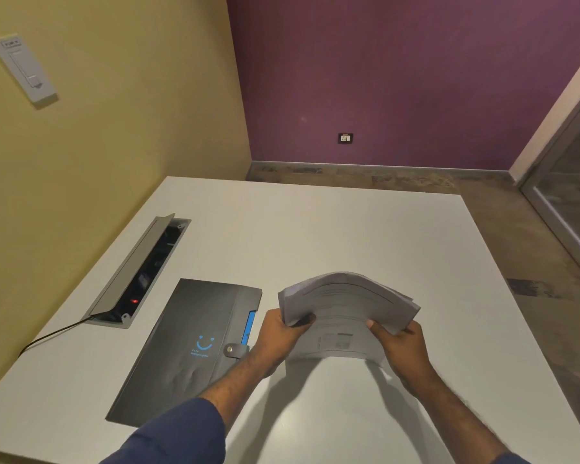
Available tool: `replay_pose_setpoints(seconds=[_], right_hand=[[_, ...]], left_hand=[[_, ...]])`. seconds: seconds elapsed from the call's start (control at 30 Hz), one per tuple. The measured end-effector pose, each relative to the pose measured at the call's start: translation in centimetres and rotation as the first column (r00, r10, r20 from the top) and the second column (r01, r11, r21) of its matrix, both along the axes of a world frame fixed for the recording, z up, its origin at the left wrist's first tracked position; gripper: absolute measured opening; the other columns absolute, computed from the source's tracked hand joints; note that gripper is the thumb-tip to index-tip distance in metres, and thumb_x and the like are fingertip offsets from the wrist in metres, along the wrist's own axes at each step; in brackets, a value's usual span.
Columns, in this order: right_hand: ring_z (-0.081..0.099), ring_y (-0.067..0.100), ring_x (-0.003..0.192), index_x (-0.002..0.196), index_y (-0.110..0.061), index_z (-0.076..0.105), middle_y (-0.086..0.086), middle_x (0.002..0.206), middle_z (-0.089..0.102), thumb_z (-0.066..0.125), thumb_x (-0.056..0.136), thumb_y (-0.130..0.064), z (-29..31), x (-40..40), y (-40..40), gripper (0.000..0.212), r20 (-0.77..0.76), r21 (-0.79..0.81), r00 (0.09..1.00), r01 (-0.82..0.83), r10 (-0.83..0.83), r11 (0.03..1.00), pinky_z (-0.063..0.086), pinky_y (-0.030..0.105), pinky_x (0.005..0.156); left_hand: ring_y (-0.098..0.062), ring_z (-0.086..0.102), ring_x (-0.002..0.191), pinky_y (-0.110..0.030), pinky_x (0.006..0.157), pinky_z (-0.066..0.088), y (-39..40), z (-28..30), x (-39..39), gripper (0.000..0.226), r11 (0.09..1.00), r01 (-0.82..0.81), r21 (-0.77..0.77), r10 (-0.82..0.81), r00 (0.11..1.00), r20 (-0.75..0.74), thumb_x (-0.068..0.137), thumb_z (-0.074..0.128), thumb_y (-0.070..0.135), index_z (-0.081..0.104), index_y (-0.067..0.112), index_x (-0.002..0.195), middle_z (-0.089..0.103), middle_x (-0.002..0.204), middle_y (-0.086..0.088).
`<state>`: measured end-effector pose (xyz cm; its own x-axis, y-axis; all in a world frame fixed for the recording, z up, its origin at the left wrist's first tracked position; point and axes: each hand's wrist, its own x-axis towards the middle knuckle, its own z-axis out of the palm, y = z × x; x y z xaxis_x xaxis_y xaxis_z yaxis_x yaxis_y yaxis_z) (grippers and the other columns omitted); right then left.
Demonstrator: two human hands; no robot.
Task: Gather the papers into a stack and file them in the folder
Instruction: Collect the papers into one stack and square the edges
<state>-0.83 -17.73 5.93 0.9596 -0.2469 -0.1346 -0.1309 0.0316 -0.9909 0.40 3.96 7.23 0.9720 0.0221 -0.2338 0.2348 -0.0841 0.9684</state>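
My left hand and right hand each pinch a side edge of the papers, thumbs on top, the stack bowed upward above the surface. The closed folder lies flat at nine o'clock from the stack, nearest my left hand, its long axis running seven to one o'clock, its snap tab facing the papers.

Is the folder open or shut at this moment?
Shut. The folder lies flat on the table, its snap tab fastened across the cover edge; both hands hold the papers beside it.
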Motion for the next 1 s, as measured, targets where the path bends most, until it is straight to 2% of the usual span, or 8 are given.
replay_pose_setpoints(seconds=[0.17,0.23,0.4,0.53,0.63,0.8,0.9,1.0], right_hand=[[0.069,-0.001,0.073,0.093,-0.017,0.070,-0.016,0.076,0.075,0.070,0.084,-0.007,-0.8,-0.3,-0.2,0.014,0.010,-0.029,0.999,0.049,-0.049,0.998,0.053,0.013,0.064],[0.070,-0.001,0.077,0.094,-0.017,0.070,-0.018,0.078,0.075,0.071,0.084,-0.009,-1.4,-0.9,-0.2,0.013,-0.004,-0.029,0.998,0.062,-0.062,0.998,0.052,0.010,0.064],[0.070,0.000,0.078,0.093,-0.018,0.070,-0.016,0.081,0.076,0.071,0.084,-0.010,-1.9,-1.4,-0.1,0.012,-0.024,-0.048,0.998,0.054,-0.055,0.997,0.053,0.014,0.066],[0.069,-0.001,0.075,0.092,-0.017,0.069,-0.009,0.085,0.074,0.071,0.083,-0.009,-2.2,-1.5,-0.3,0.012,-0.029,-0.048,0.998,0.050,-0.052,0.998,0.052,0.010,0.063],[0.069,0.000,0.077,0.090,-0.022,0.069,-0.015,0.081,0.074,0.072,0.082,-0.008,-2.8,-1.7,-0.6,0.017,-0.046,-0.072,0.998,0.033,-0.036,0.997,0.050,0.016,0.069],[0.070,0.004,0.073,0.084,-0.021,0.070,-0.011,0.079,0.076,0.073,0.081,-0.006,-2.2,-1.1,-1.2,0.016,-0.050,-0.074,0.999,0.012,-0.016,0.997,0.053,0.012,0.062],[0.073,0.015,0.088,0.097,-0.014,0.071,0.005,0.097,0.076,0.073,0.081,-0.005,-2.0,-0.5,-1.8,0.019,-0.031,-0.081,1.000,0.004,-0.006,0.997,0.058,0.026,0.078],[0.065,0.024,0.108,0.118,-0.016,0.062,0.007,0.113,0.070,0.078,0.078,-0.011,-2.2,-0.4,-2.6,0.044,-0.056,-0.047,0.997,0.055,-0.057,0.997,0.050,0.043,0.098]], left_hand=[[-0.011,0.068,0.086,-0.017,0.070,0.055,-0.6,-0.3,-0.7,0.026,0.999,-0.039,0.036,0.037,0.997,0.067,0.087,0.075,0.017,0.063,0.040,0.087,0.073,0.090,0.003],[-0.016,0.069,0.088,-0.023,0.073,0.058,-0.8,-0.8,-1.1,0.025,0.999,-0.034,0.032,0.031,0.996,0.088,0.088,0.074,0.019,0.064,0.041,0.090,0.074,0.093,-0.002],[-0.020,0.068,0.094,-0.036,0.080,0.061,-1.1,-1.3,-1.4,0.026,0.998,-0.049,0.034,0.046,0.996,0.080,0.089,0.072,0.020,0.062,0.043,0.093,0.072,0.094,-0.002],[-0.023,0.069,0.094,-0.035,0.079,0.061,-1.0,-1.5,-1.6,0.021,0.999,-0.018,0.046,0.016,0.999,0.049,0.089,0.072,0.019,0.066,0.038,0.093,0.074,0.096,-0.005],[-0.028,0.068,0.096,-0.042,0.080,0.060,-1.2,-1.8,-1.8,0.013,0.997,-0.013,0.077,0.011,1.000,0.019,0.089,0.072,0.022,0.067,0.034,0.091,0.074,0.096,-0.008],[-0.017,0.062,0.080,-0.036,0.074,0.057,-1.4,-1.3,-1.1,0.018,0.989,-0.049,0.136,0.047,0.999,0.019,0.092,0.068,0.023,0.063,0.034,0.080,0.068,0.082,0.002],[-0.013,0.061,0.071,-0.016,0.059,0.050,-0.9,-0.4,-0.1,0.016,0.986,-0.113,0.120,0.109,0.993,0.043,0.091,0.069,0.021,0.067,0.024,0.076,0.068,0.076,0.003],[-0.015,0.068,0.071,-0.023,0.062,0.054,0.0,0.7,1.1,0.013,0.981,-0.192,-0.032,0.194,0.980,0.049,0.088,0.073,0.016,0.073,0.016,0.075,0.075,0.074,0.005]])
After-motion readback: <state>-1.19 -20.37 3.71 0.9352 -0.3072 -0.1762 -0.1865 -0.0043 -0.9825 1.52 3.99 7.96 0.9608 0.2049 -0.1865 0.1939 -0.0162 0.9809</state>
